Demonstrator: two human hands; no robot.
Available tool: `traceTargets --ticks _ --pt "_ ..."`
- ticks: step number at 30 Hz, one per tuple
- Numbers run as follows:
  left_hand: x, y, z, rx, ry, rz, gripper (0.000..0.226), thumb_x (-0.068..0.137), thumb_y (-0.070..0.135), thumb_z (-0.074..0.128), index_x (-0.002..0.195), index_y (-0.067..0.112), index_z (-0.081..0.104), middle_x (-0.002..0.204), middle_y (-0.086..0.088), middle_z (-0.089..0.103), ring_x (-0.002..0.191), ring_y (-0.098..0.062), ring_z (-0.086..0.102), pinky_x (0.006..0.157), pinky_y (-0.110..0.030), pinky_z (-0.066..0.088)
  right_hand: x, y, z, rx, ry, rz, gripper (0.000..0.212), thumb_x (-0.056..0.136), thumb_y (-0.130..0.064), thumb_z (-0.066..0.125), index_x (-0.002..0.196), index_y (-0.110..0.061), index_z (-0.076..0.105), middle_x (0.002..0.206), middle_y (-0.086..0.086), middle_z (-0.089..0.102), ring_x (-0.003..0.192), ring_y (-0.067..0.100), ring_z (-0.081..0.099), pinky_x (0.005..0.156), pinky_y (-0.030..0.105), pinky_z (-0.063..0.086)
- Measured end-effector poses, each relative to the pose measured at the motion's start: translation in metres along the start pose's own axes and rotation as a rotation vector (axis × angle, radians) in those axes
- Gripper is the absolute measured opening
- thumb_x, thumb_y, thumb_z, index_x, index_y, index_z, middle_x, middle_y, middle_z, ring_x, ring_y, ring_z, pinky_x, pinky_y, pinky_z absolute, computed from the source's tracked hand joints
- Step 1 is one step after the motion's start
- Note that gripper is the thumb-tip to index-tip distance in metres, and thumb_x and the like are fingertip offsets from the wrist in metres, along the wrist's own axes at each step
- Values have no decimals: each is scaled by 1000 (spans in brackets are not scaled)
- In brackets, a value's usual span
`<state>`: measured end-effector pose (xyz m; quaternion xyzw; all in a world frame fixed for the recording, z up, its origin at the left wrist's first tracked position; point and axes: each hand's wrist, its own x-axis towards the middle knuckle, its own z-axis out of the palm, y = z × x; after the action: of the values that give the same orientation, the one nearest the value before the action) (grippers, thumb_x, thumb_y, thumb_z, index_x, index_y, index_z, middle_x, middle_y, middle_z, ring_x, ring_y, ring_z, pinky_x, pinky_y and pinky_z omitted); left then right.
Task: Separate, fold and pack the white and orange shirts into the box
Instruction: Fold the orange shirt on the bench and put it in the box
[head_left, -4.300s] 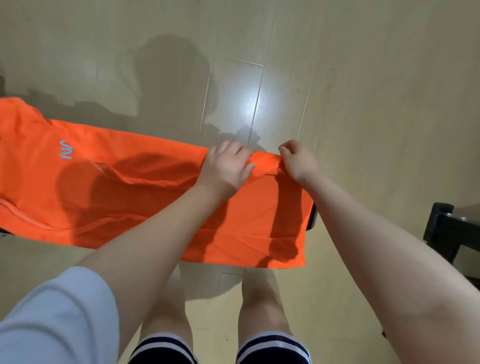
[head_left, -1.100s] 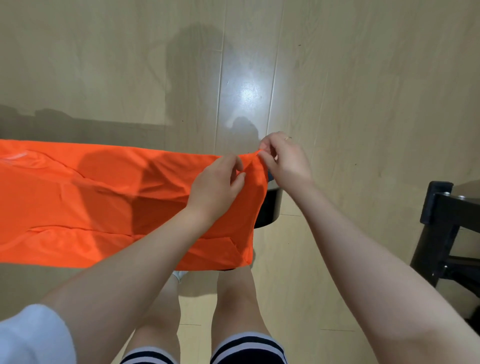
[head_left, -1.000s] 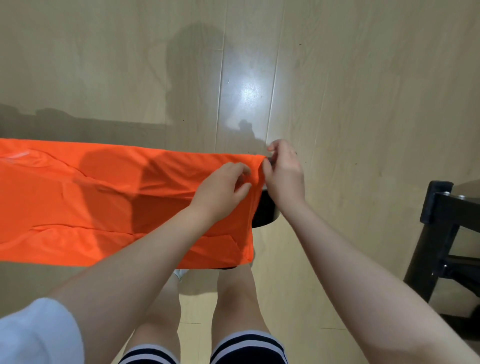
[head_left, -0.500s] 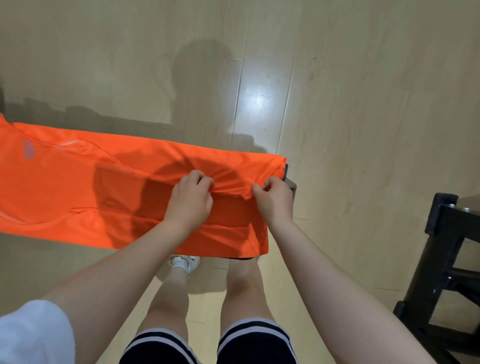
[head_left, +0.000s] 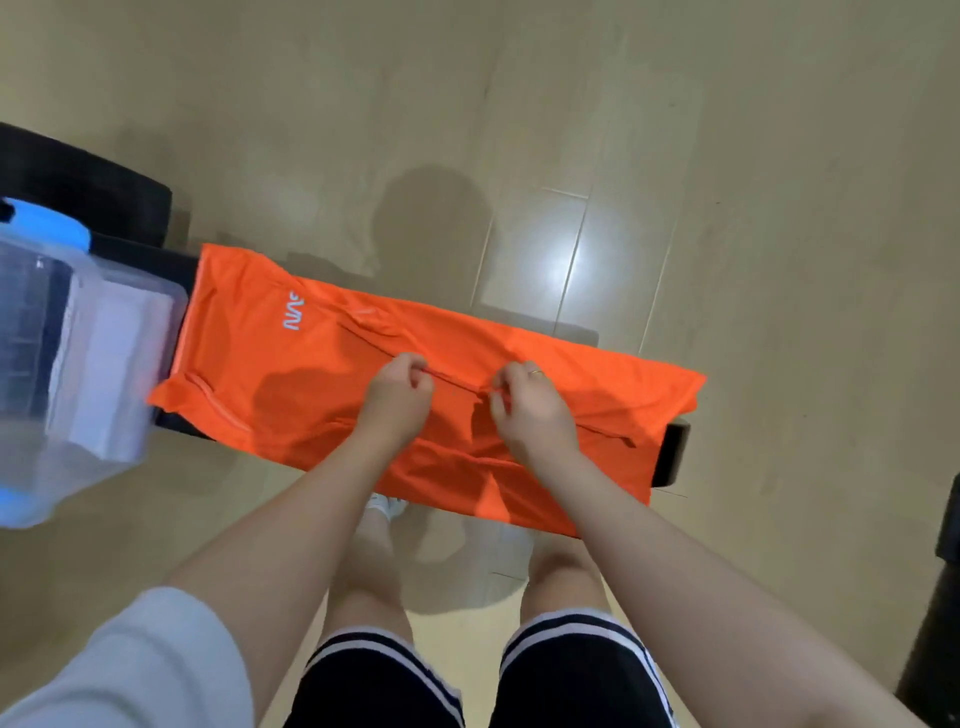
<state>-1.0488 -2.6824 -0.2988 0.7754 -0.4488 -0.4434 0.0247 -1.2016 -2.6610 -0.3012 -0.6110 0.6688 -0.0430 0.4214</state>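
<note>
The orange shirt (head_left: 322, 384) lies as a long band across a dark bench (head_left: 675, 452), partly folded. The left hand (head_left: 397, 397) and right hand (head_left: 530, 410) each pinch a crease at its middle. Just beside it, the clear box (head_left: 104, 364) appears to hold folded white cloth already, so finishing the fold and packing remain.

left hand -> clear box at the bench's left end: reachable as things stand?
Probably yes. The box stands at the bench's left end, on the left hand's side, with only flat orange shirt between. But that hand, like the right hand, now pinches a shirt fold, so it must let go first.
</note>
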Motion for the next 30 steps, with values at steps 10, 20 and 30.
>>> traceTargets --ticks 10,20,30 --pt "116 -79 -87 -556 106 -270 33 94 14 44 121 -4 46 69 -1 46 47 -3 54 48 -21 36 85 -99 95 -194 81 175 45 87 -37 54 124 -11 47 124 13 52 117 33 46 93 42 36" --pt "175 -81 -122 -687 112 -432 37 76 44 63 63 10 54 59 -1 67 66 -24 65 65 -32 54 76 -112 103 -475 118 -136 15 77 -26 50 83 -14 58 76 8 60 73 31 59 59 34 43" --pt "147 -105 -147 -864 80 -438 26 86 1 40 66 15 48 64 -4 48 50 -12 47 50 -22 43 65 -139 101 -530 -164 -56 13 78 -12 50 91 -15 51 86 9 60 80 31 62 63 35 47"
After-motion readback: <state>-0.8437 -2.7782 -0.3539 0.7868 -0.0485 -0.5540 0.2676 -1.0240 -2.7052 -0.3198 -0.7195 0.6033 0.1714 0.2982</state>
